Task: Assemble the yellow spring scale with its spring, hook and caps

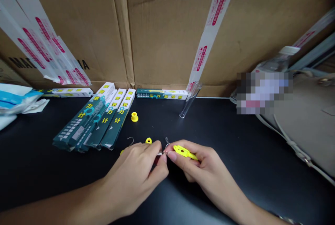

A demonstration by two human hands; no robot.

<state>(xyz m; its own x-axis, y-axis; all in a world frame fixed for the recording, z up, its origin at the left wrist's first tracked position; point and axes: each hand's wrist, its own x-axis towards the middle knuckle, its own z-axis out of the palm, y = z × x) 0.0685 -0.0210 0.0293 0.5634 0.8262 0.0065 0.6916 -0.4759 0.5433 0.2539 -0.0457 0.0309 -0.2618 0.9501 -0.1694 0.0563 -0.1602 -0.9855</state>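
Note:
My right hand point(201, 162) is closed, with a flat yellow plastic piece point(183, 151) held between thumb and fingers. A small coil spring point(166, 140) shows just beyond its fingertips. My left hand point(138, 169) is pinched shut, its fingertips meeting those of the right. A thin pale edge shows between them, but my fingers hide what it belongs to. Behind the left hand, a bent metal hook point(130, 140) and a yellow ring-shaped part point(148, 141) stick out. Farther back, a yellow flanged plug point(134, 117) stands on the black table point(222, 127).
Several long green-and-white boxes point(112, 120) lie at left; another box point(162, 94) rests along the cardboard wall point(162, 43). A clear tube point(191, 100) stands tilted near it. To the right are a plastic bottle point(277, 61) and a beige bag point(311, 113); at far left, a blue-white packet point(15, 101).

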